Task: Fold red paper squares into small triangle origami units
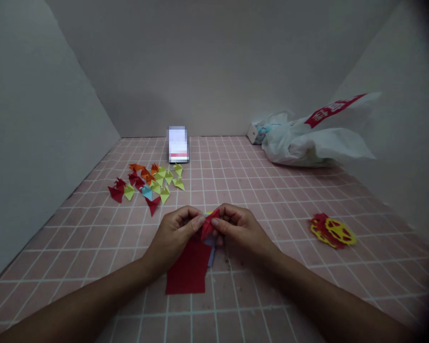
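Between my two hands is a small piece of folded red paper [209,226], pinched at both sides above the table. My left hand [181,229] grips its left edge between thumb and fingers. On the other side, my right hand [236,226] has its thumb pressed on the paper and its fingers curled behind. Below them lies a flat red paper sheet [188,271], partly covered by my left hand. A pale bluish paper [211,257] shows beside it, and a bit of yellow peeks out behind the folded piece.
Several folded paper figures [150,183] in red, orange, yellow and blue lie at the left. A phone with a lit, blurred screen [178,144] stands at the back. Rightward are yellow and red cutouts [332,232], a white plastic bag [303,143] and a small box [256,133].
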Demonstrator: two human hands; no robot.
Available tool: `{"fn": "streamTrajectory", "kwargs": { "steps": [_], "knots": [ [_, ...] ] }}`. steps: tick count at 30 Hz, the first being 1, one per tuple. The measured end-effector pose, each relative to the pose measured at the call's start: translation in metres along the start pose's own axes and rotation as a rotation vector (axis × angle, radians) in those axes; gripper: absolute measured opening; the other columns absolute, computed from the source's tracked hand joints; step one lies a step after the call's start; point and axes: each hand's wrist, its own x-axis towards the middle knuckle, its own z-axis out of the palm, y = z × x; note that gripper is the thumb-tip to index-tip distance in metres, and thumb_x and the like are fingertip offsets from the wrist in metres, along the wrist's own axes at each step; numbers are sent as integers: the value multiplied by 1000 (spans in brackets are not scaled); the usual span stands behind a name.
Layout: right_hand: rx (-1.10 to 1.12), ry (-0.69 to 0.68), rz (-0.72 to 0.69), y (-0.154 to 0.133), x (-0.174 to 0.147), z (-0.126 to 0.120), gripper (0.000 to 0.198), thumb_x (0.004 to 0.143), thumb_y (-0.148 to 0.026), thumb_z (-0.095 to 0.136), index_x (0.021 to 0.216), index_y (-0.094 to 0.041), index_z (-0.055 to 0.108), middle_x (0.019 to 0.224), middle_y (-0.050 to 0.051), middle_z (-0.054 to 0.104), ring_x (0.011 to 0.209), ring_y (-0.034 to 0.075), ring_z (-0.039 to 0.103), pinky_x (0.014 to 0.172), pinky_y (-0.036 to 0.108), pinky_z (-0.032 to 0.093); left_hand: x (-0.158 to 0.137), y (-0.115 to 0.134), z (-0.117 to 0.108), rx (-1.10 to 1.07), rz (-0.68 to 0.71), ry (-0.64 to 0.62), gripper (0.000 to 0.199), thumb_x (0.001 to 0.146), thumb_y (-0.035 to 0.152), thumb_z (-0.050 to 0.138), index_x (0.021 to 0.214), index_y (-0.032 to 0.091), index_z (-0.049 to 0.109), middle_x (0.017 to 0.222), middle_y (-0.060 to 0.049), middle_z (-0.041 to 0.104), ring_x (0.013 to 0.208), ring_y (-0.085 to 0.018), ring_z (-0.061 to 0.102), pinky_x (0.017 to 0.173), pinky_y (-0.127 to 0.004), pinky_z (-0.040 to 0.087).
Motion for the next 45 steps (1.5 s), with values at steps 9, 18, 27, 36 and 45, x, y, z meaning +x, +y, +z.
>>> {"fn": "streamTrajectory", "kwargs": {
  "steps": [9, 18, 27, 36, 45],
  "knots": [
    [38, -34, 17, 2, 0, -3, 15, 80, -29, 70, 78, -17, 62, 63, -2, 59, 50, 8, 49, 49, 21, 36, 2, -2, 1, -232, -114, -62, 18, 82, 32, 70, 75, 17, 68, 66, 4, 64, 59, -8, 56, 60, -19, 44],
    [14, -3, 56, -2, -1, 1, 16, 77, -29, 70, 75, -17, 60, 58, -4, 55, 47, 7, 45, 46, 21, 33, 0, 6, 1, -25, -57, -34, 17, 80, 30, 69, 71, 16, 68, 67, 2, 63, 61, -11, 54, 60, -21, 43],
    [-36, 44, 61, 0, -1, 4, 14, 76, -27, 68, 72, -18, 57, 54, -6, 52, 44, 7, 43, 44, 21, 32, 2, 1, -1, 74, -22, -27, 20, 81, 33, 67, 71, 16, 67, 66, 1, 62, 61, -12, 53, 61, -23, 43],
    [-43, 44, 37, 1, -1, 4, 14, 78, -26, 67, 71, -18, 57, 55, -6, 52, 44, 6, 43, 43, 21, 32, 2, 5, 0, 137, 12, -20, 19, 80, 30, 65, 68, 16, 65, 64, 1, 60, 61, -12, 52, 60, -23, 41],
    [-55, 40, 26, 1, -2, 5, 16, 76, -27, 67, 70, -18, 56, 56, -6, 51, 46, 7, 43, 45, 21, 33, 0, 3, 0, 145, 41, -6, 17, 81, 27, 65, 69, 16, 64, 65, 1, 60, 62, -11, 52, 60, -22, 41]
  ]
}}
